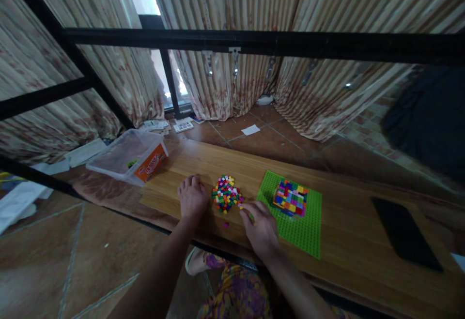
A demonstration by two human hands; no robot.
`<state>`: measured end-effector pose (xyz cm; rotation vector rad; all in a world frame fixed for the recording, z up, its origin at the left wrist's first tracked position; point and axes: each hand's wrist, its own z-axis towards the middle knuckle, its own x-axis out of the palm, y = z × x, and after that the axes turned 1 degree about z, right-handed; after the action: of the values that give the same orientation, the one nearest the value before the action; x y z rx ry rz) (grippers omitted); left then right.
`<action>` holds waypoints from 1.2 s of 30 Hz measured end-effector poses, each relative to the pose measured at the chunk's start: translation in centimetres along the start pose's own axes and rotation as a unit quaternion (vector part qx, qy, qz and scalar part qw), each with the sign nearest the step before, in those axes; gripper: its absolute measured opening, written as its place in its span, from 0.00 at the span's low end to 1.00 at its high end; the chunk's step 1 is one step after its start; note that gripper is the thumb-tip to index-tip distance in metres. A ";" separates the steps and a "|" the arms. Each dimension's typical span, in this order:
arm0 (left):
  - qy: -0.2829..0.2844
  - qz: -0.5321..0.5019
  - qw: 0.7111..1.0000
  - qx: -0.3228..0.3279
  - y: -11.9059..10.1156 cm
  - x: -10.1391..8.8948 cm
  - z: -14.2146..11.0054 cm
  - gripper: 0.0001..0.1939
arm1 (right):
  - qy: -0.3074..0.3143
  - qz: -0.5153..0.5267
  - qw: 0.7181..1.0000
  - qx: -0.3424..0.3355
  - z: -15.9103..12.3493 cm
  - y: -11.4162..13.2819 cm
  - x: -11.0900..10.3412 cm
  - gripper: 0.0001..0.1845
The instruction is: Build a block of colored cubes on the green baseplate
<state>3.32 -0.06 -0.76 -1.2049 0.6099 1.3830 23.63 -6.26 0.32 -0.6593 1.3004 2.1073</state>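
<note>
On the wooden table lies a loose pile of small multicoloured toy bricks [225,192]. My left hand [193,197] rests on the tabletop just left of the pile, its fingers curled in, and no brick shows in it. At the pile's right edge my right hand [259,224] pinches with thumb and forefinger at a small toy brick [240,205], pale pink. A single magenta brick [225,224] lies apart, nearer to me. Right of my right hand is a green studded baseplate [308,234], carrying a block built of multicoloured bricks [290,198].
A clear plastic box [125,152] with an orange label stands at the table's left end, something green inside. A black flat object [405,234] lies on the table [345,241] at right. Beyond the table run black metal bars [254,40] before striped curtains.
</note>
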 end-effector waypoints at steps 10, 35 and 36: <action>0.001 -0.004 1.000 0.005 0.1 0.1 -0.1 0.15 | 0.006 -0.058 0.998 -0.019 1.0 -1.9 1.4 0.11; 0.008 -0.007 1.000 0.004 0.0 -0.1 -0.1 0.15 | 0.016 -0.120 0.992 -0.025 1.8 -1.4 0.7 0.10; 0.007 -0.008 1.000 0.005 0.0 -0.1 -0.1 0.15 | 0.017 -0.115 0.993 -0.028 1.8 -1.2 0.8 0.10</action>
<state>3.37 -0.18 -0.72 -1.2108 0.6160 1.3577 23.67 -3.96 -0.27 -0.8292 1.1286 1.9580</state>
